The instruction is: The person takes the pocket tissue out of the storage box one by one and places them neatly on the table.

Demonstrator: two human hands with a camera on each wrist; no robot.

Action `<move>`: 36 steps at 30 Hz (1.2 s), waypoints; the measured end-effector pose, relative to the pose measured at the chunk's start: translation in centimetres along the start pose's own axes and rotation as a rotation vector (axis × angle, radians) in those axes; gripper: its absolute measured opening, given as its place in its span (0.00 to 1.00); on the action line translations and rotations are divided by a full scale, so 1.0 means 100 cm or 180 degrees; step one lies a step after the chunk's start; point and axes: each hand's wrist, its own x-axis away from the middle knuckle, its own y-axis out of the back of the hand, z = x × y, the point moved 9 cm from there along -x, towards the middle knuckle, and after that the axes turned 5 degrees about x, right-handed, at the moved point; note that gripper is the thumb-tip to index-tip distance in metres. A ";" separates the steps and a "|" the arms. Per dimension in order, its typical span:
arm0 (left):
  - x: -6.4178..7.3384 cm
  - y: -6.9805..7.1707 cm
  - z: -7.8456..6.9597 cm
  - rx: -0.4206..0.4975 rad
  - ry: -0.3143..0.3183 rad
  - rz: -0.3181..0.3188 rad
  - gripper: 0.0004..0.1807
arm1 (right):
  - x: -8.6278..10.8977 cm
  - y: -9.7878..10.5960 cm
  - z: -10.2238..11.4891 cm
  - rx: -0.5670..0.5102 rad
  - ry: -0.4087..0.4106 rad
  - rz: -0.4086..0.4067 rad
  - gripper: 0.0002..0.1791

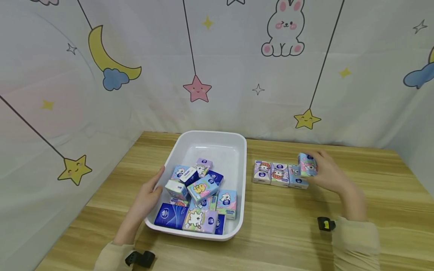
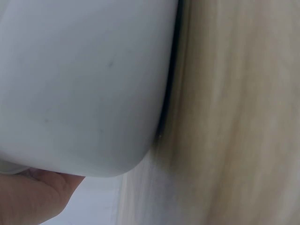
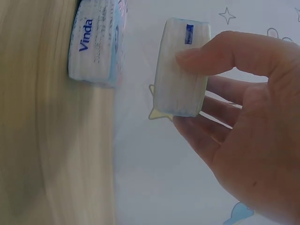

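Note:
My right hand (image 1: 323, 171) holds a small blue-and-pink tissue pack (image 1: 307, 165) between thumb and fingers. The pack is raised above the right end of a row of tissue packs (image 1: 279, 174) on the table. In the right wrist view, the pale side of the held pack (image 3: 182, 68) shows under the thumb, and a row pack marked Vinda (image 3: 93, 44) lies apart from it. My left hand (image 1: 145, 199) grips the left rim of a white plastic tub (image 1: 242, 180), whose outer wall (image 2: 89, 89) fills much of the left wrist view. Several tissue packs (image 1: 203, 188) lie jumbled inside.
The wooden table (image 1: 281, 233) carries the tub and, to its right, the row. Behind the table hangs a pale cloth (image 1: 234, 113) printed with stars and a rabbit. Another cloth wall (image 1: 40, 143) borders the left side.

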 end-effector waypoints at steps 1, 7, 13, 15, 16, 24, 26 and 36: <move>0.000 0.000 0.000 -0.0005 0.0003 -0.0002 0.32 | 0.001 0.000 -0.002 0.0004 0.0006 -0.0001 0.46; 0.000 0.000 0.001 0.0029 0.0013 0.0009 0.32 | 0.002 -0.001 -0.012 0.0044 0.0066 -0.0049 0.44; 0.000 0.000 0.002 0.0021 -0.0002 0.0005 0.32 | 0.002 -0.006 -0.020 0.0045 0.0047 0.0023 0.44; 0.000 0.000 0.002 0.0025 0.0001 0.0009 0.32 | 0.002 -0.008 -0.021 0.0032 0.0047 0.0049 0.44; 0.000 0.000 0.002 0.0029 -0.0001 0.0012 0.32 | 0.001 -0.008 -0.022 0.0019 0.0043 0.0061 0.44; 0.000 0.000 0.002 0.0018 0.0016 0.0016 0.32 | 0.003 -0.010 -0.034 0.0044 -0.0105 0.0157 0.45; 0.000 -0.001 0.002 0.0005 0.0025 0.0016 0.32 | 0.004 -0.011 -0.035 0.0072 -0.0110 0.0157 0.45; 0.000 0.000 0.001 -0.0026 0.0033 -0.0008 0.32 | 0.002 -0.018 -0.041 0.0174 -0.0094 0.0227 0.45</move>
